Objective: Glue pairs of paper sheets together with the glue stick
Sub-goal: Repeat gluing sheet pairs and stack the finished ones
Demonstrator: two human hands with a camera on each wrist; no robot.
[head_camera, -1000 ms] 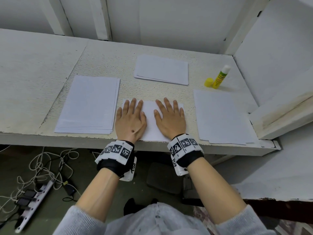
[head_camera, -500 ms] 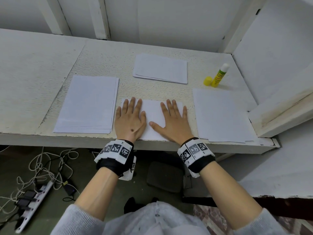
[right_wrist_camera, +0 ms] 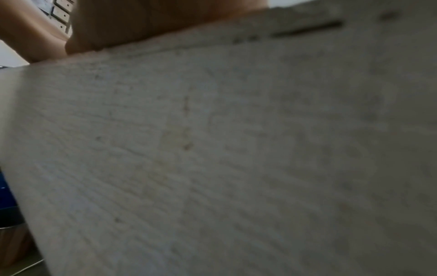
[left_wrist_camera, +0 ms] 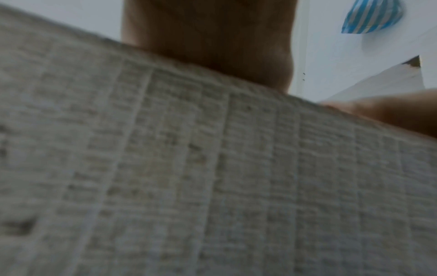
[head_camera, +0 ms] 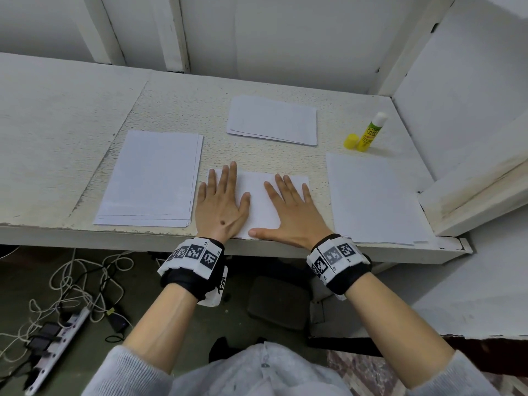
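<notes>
Both hands — flat on sheet [head_camera: 258, 204]

The head view looks steeply down and forward over the bench [head_camera: 85, 115]. Both wrist views sit low against its front edge, very near and blurred, looking up past the heels of the hands; all three share that edge.

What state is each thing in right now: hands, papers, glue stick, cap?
left hand: flat, fingers straight, pressing the middle sheet
right hand: flat, fingers spread, pressing the same sheet
middle sheet: flat at the table's front edge, under both hands
glue stick: upright, uncapped
yellow cap: off, standing beside the stick
left stack: flat, untouched
right stack: flat, untouched
far stack: flat, untouched
</notes>
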